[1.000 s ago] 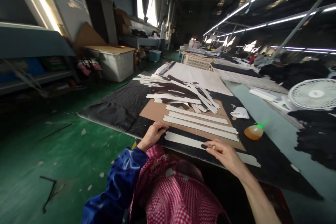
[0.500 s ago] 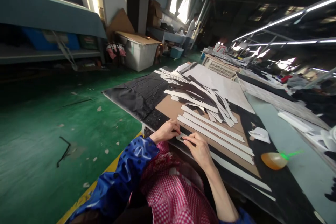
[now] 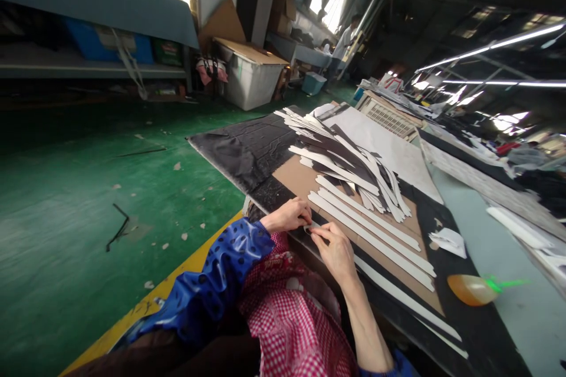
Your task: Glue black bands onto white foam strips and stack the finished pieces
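The fingertips of my left hand (image 3: 292, 215) are pinched at the small end of a white strip (image 3: 308, 227), close to the table's near edge. Facing it, my right hand (image 3: 335, 247) grips the same end between thumb and fingers. Whether this piece is continuous with the long white strip (image 3: 409, 297) emerging beyond my right wrist cannot be made out, as the hand covers that stretch. Several white strips (image 3: 375, 238) lie side by side on a brown board (image 3: 289, 174) just beyond my hands. Behind them is a heap of loose white and dark strips (image 3: 349, 159).
A bottle of amber liquid with a green nozzle (image 3: 472, 290) lies at the right, near a crumpled white piece (image 3: 448, 241). Black sheeting (image 3: 243, 144) covers the table. Across the green floor (image 3: 62, 188) stands a grey bin (image 3: 250, 79). A person (image 3: 345, 41) stands far back.
The view has swung slightly left, so the surroundings sit farther right. My hands stay together at the strip's end, which now looks turned and shows less of its face.
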Demonstrator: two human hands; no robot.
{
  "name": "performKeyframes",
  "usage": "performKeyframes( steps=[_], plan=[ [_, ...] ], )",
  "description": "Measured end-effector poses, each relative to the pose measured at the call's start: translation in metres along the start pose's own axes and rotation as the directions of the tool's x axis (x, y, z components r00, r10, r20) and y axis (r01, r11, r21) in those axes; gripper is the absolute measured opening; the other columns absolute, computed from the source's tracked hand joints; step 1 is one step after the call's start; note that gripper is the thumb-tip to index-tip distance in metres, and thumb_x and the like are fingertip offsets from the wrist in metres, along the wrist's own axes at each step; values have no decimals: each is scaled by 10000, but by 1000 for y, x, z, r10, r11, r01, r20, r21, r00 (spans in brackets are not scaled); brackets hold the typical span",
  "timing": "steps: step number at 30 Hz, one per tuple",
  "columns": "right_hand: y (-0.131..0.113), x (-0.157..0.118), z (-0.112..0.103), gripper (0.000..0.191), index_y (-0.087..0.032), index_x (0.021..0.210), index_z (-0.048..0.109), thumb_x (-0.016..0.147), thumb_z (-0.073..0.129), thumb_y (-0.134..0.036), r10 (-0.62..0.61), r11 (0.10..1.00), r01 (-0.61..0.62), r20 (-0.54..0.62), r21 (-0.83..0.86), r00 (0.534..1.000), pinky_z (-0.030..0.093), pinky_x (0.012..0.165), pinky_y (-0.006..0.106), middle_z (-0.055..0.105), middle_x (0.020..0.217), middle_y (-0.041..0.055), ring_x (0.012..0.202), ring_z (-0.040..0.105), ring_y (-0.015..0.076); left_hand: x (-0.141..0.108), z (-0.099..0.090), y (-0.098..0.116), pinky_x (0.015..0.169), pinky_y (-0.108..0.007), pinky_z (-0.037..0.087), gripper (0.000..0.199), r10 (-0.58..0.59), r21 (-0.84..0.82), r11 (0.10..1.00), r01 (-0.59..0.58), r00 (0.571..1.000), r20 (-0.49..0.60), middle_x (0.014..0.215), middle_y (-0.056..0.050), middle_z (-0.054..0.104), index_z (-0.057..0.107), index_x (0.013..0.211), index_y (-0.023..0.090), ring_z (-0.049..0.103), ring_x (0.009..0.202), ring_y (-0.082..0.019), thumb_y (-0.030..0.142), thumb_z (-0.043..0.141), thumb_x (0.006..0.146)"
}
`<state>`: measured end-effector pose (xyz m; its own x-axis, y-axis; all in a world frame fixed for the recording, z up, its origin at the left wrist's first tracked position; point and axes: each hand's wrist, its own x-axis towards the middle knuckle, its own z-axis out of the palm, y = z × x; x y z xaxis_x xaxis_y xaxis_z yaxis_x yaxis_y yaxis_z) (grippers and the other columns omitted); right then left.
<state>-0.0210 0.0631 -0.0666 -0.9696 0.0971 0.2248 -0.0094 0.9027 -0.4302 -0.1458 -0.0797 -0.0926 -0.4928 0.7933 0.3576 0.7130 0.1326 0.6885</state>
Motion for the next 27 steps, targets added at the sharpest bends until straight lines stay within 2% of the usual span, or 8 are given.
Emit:
performKeyframes(
  steps=[14,20,23,27],
  plan=[
    [-8,6,0,205,-254,906,763,838,574,-297,85,996,-83,44,-39,995,458,704,272,645,867,27,782,634,165,0,0,0,891,-278,411,110,-11,9,1000,10,1000,13,931,-27,692,735,757,174,563,948,-164,85,671,764],
    [-12,9,-4,206,-284,928,760,832,577,-292,150,987,-143,94,-79,984,466,726,267,658,901,17,817,642,162,1,-1,3,916,-285,396,120,-9,55,998,6,999,44,950,-25,679,717,776,177,561,932,-158,103,625,793],
    [-12,11,-6,212,-293,940,758,830,576,-286,144,985,-130,126,-110,982,471,710,255,655,904,18,814,641,155,1,-2,4,926,-300,400,102,-28,87,996,22,998,65,962,-30,674,712,793,173,550,947,-174,102,647,760],
    [-11,12,-9,237,-285,929,761,861,535,-303,76,987,-56,135,-150,988,460,649,241,639,894,31,754,630,144,2,-2,8,923,-309,410,123,-59,123,991,50,995,75,966,-33,673,706,790,172,541,962,-192,83,641,735]
  ],
)
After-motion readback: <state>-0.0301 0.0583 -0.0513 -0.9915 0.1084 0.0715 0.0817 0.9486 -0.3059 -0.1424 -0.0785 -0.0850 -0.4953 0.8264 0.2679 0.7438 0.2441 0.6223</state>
